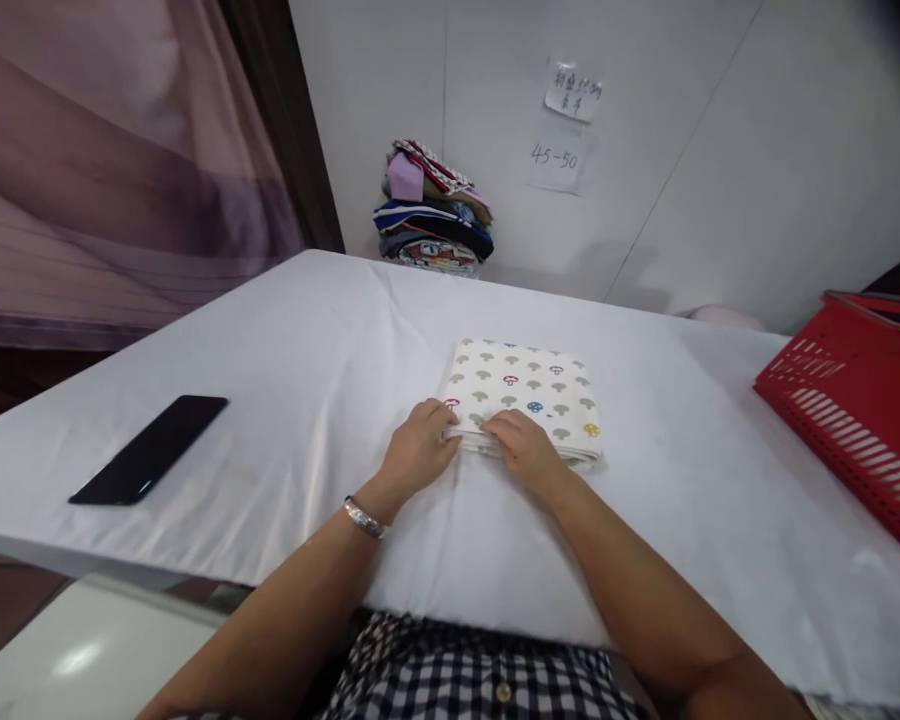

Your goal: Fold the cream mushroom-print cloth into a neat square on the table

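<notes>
A folded white cloth (521, 375) with a print of grey, red, blue and yellow mushrooms lies flat on the white-covered table (270, 520). Its layered front edge faces me. My left hand (420, 445) pinches the near left corner, the thumb at the edge and the fingers on top. At the middle of the same front edge, my right hand (525, 450) has its fingers and thumb closed on the cloth. A silver bracelet (366, 517) circles my left wrist.
A black phone (150, 450) lies at the left of the table. Behind the far edge rises a stack of folded fabrics (435, 215) against the wall. A red plastic basket (855, 410) stands at the right. Two paper notes (559, 158) hang on the wall, and a pinkish curtain (120, 150) fills the left.
</notes>
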The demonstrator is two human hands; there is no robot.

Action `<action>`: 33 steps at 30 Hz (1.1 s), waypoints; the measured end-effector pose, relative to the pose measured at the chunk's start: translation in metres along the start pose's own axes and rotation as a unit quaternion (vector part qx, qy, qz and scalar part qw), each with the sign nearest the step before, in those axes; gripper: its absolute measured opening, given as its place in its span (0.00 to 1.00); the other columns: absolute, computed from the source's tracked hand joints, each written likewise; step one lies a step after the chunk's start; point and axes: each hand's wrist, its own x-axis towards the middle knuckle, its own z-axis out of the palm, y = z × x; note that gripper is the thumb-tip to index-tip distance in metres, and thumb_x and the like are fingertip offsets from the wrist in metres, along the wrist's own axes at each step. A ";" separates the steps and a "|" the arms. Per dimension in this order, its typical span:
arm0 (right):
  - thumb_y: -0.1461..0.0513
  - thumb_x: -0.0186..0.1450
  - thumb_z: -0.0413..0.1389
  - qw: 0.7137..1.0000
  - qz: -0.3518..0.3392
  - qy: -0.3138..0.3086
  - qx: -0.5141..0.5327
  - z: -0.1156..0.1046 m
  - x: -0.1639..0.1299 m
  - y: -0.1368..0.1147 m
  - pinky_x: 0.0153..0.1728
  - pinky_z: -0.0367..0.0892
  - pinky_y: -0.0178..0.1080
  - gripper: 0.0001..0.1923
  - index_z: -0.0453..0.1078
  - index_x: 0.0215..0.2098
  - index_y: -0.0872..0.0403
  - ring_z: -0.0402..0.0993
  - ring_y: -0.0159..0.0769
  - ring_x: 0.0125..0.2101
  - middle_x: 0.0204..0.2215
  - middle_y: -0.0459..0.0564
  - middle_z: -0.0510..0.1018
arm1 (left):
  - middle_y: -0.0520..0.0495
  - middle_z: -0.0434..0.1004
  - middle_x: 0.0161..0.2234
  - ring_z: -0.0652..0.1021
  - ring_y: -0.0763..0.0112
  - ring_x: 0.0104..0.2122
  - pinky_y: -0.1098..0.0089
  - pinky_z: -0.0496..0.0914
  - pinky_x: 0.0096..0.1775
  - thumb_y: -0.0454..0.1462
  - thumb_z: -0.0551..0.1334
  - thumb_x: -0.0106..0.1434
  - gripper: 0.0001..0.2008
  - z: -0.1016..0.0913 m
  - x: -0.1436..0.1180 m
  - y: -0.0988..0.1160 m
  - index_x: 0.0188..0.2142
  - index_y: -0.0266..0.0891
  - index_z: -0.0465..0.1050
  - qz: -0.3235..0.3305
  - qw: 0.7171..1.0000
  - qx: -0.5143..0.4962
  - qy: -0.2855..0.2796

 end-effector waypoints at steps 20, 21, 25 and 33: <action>0.66 0.67 0.48 0.995 0.037 -0.056 -0.072 0.002 0.007 -0.006 0.40 0.62 0.39 0.11 0.70 0.44 0.52 0.66 0.36 0.37 0.40 0.51 0.74 | 0.50 0.73 0.40 0.73 0.66 0.42 0.68 0.69 0.39 0.42 0.54 0.62 0.09 -0.002 0.011 -0.024 0.38 0.44 0.68 0.062 0.997 0.035 -0.030; 0.66 0.67 0.49 0.996 0.037 -0.052 -0.070 0.000 0.004 -0.006 0.41 0.62 0.39 0.11 0.70 0.44 0.52 0.66 0.36 0.38 0.41 0.50 0.74 | 0.50 0.73 0.40 0.73 0.66 0.42 0.68 0.69 0.40 0.43 0.54 0.63 0.09 -0.002 0.011 -0.024 0.38 0.44 0.68 0.059 0.997 0.036 -0.033; 0.65 0.67 0.49 0.996 0.064 0.003 -0.062 -0.017 -0.021 -0.001 0.46 0.61 0.42 0.11 0.71 0.45 0.51 0.67 0.36 0.44 0.43 0.50 0.75 | 0.50 0.73 0.40 0.73 0.65 0.42 0.67 0.69 0.40 0.42 0.54 0.63 0.08 -0.003 0.012 -0.024 0.36 0.44 0.69 0.048 0.997 0.037 -0.042; 0.60 0.67 0.49 0.936 0.262 0.202 -0.116 -0.066 -0.092 0.018 0.48 0.63 0.45 0.11 0.73 0.39 0.52 0.67 0.40 0.46 0.44 0.53 0.74 | 0.50 0.74 0.39 0.73 0.64 0.43 0.67 0.68 0.39 0.40 0.55 0.61 0.07 0.000 0.013 -0.018 0.34 0.43 0.71 0.044 0.998 0.020 -0.034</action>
